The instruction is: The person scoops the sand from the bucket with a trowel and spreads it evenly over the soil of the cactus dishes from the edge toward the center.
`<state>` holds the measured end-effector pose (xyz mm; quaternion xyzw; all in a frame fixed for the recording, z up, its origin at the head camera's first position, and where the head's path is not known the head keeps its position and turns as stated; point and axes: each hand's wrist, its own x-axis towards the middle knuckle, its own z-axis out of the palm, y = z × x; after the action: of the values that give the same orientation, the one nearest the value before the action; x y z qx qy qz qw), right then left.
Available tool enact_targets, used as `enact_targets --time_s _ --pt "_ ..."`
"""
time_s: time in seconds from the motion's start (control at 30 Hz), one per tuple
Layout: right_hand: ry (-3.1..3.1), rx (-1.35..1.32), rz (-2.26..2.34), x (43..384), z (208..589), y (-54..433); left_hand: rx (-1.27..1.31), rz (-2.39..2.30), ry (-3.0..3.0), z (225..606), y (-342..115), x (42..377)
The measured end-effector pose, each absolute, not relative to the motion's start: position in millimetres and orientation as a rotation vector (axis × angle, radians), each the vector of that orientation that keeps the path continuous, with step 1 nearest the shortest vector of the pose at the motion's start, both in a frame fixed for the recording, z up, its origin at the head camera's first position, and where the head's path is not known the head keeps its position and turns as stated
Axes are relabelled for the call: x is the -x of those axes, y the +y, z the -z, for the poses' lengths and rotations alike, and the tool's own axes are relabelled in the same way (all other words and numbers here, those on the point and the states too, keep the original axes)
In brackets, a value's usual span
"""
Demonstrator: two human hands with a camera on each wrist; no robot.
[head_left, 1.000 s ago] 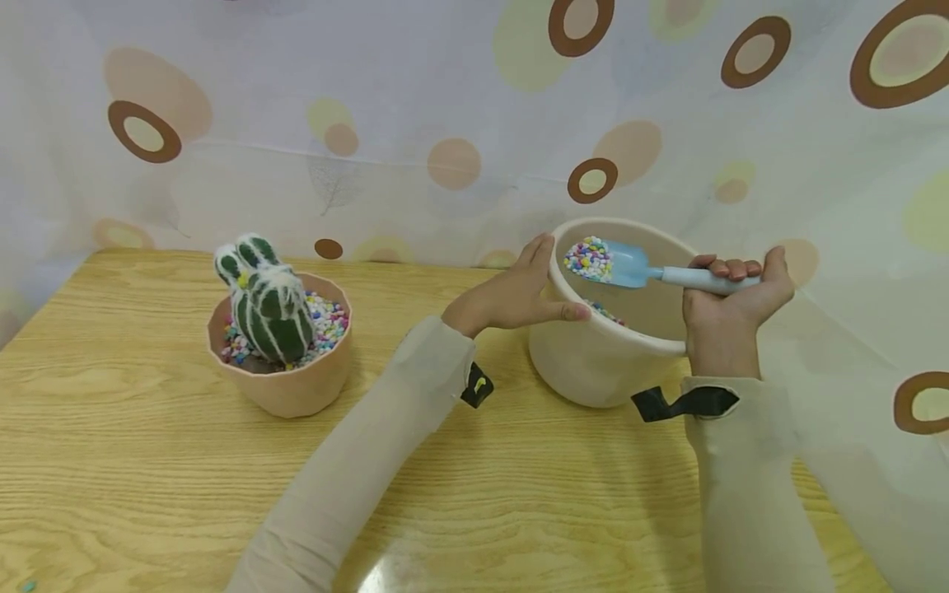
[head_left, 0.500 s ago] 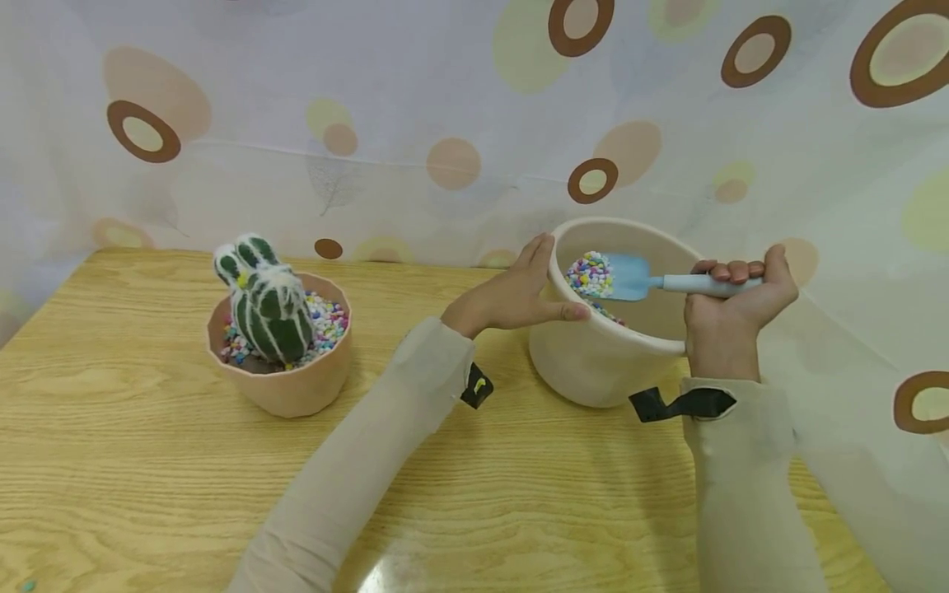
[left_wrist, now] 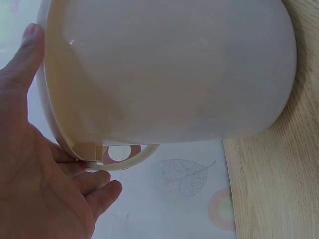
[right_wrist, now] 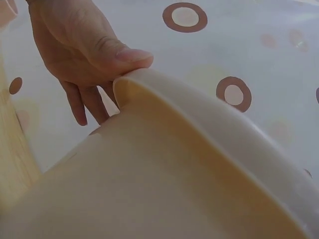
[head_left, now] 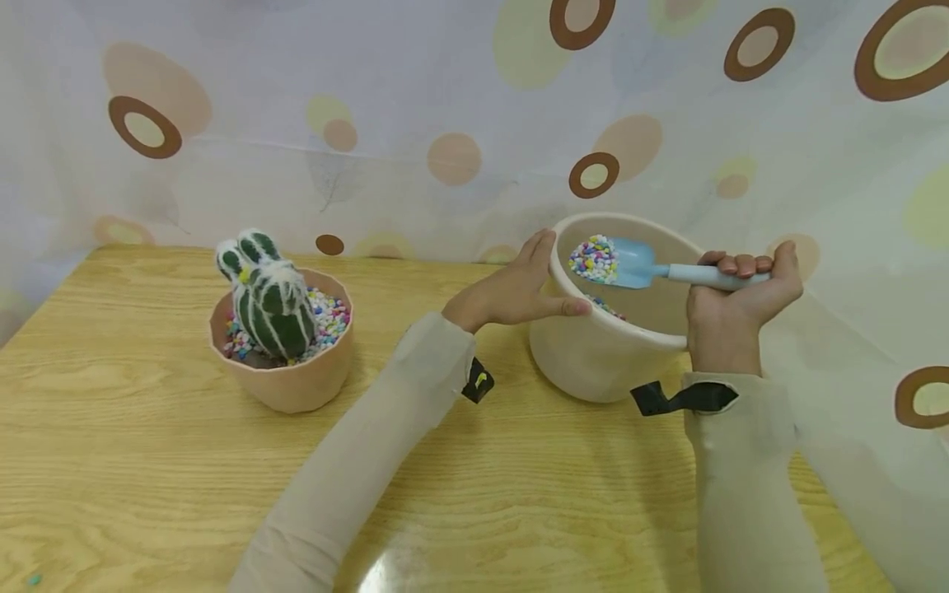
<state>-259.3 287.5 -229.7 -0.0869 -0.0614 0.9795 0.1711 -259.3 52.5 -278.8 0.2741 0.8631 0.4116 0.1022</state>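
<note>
In the head view my right hand (head_left: 734, 305) grips the pale handle of a small light-blue hand shovel (head_left: 633, 263). Its blade carries colourful pebbles (head_left: 596, 259) and sits inside the mouth of a cream bucket (head_left: 593, 362). More pebbles lie at the bottom of the bucket, mostly hidden by the near wall. My left hand (head_left: 511, 288) holds the bucket's left rim, thumb over the edge and fingers along the outside by a side loop handle (left_wrist: 132, 162). The right wrist view shows the left hand (right_wrist: 89, 55) at the rim; the right hand is out of that view.
A peach pot (head_left: 296, 387) with a white-threaded green cactus (head_left: 274, 313) and colourful pebbles stands at left on the wooden table (head_left: 148, 461). A patterned curtain (head_left: 400, 99) hangs behind and to the right. One tiny green bit (head_left: 34, 580) lies front left.
The shovel dipped a little lower in the bucket half a second ago and has come up again, still loaded. The left hand and the bucket have stayed put.
</note>
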Motion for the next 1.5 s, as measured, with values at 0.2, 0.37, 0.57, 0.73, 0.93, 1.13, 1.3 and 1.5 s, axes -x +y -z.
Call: enact_targets --time_s 0.2,0.37,0.57,0.73,0.93,1.13,1.3,1.5 --pt "-0.244 0.265 -2.752 257.8 229.2 290.3 -0.812 -1.214 2.547 279.7 53.9 259.5" --pt "-0.205 0.254 -2.754 255.4 230.0 291.4 -0.804 -1.207 2.541 280.0 53.1 259.6" --pt "-0.187 0.229 -2.743 256.2 228.9 291.2 -0.813 -1.204 2.543 278.1 52.7 260.0" --pt "-0.235 0.214 -2.705 256.4 227.8 289.2 -0.812 -1.208 2.545 278.2 52.6 261.1" --pt "-0.291 0.243 -2.672 256.2 227.7 287.0 -0.803 -1.187 2.558 279.3 53.0 261.3" --pt "-0.361 0.253 -2.654 255.3 228.0 285.9 -0.802 -1.172 2.572 279.4 53.2 261.1" --pt "-0.367 0.27 -2.683 257.2 227.2 285.3 -0.793 -1.163 2.577 279.8 52.5 261.8" --pt "-0.234 0.287 -2.772 259.0 228.1 288.8 -0.802 -1.16 2.572 280.2 53.1 262.8"
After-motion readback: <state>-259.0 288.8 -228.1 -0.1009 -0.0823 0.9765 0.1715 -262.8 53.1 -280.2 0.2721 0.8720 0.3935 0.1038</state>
